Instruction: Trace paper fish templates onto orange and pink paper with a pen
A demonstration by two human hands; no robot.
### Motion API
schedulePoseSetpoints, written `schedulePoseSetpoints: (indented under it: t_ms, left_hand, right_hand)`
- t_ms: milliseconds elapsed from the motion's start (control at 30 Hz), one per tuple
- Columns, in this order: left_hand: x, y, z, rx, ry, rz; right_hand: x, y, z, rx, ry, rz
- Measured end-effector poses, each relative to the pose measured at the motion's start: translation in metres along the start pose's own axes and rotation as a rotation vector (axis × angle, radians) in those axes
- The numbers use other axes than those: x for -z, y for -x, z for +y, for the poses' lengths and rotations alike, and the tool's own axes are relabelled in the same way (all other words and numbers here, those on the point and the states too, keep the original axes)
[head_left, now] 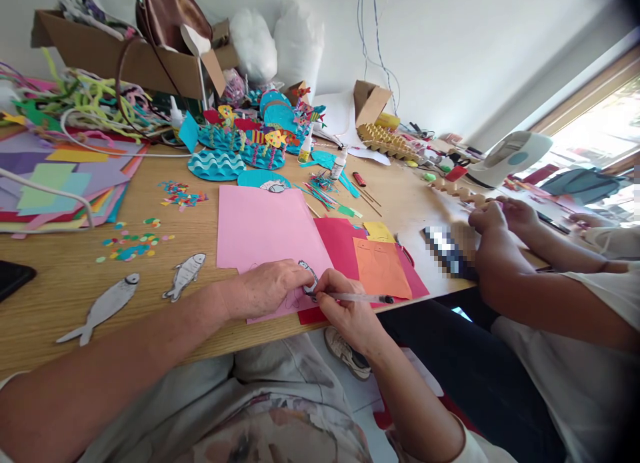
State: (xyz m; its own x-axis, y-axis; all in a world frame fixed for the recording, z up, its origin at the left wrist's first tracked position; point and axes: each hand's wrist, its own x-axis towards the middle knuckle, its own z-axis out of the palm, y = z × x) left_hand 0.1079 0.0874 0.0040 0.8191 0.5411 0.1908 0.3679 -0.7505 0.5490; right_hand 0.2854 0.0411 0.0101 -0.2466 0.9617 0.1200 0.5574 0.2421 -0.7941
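A pen [357, 296] is pinched in my right hand [345, 310], its tip at the edge of a small paper fish cutout [308, 272]. My left hand [273, 286] has its fingers together and bent, pressing that cutout onto the pink paper [267, 226]. Part of the cutout is hidden by my fingers. Faint drawn outlines show on the pink sheet beside my left hand. Two more paper fish lie on the table to the left, a larger fish [113, 303] and a smaller fish [186, 274].
Red paper [337, 240] and orange paper [383, 266] lie to the right. Confetti dots [135, 245] and coloured sheets [75, 176] are on the left. Blue paper-plate crafts [217, 164] and a glue bottle [339, 163] stand behind. A co-worker's hands [495, 213] are at far right.
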Motion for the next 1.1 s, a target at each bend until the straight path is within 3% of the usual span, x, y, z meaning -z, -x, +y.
schedulePoseSetpoints:
  t_ms: [467,733,1100]
  left_hand:
    - [-0.001,0.0,-0.004,0.009,-0.029,-0.023]
    - [-0.001,0.0,-0.007,-0.07,-0.02,-0.019]
    - [-0.001,-0.002,-0.007,-0.026,0.012,0.011]
  right_hand:
    - [0.005,-0.006,0.0,-0.085,-0.172,-0.018]
    - [0.004,-0.007,-0.003,-0.065,-0.133,-0.052]
    - [0.005,-0.013,-0.001,-0.047,-0.126,-0.084]
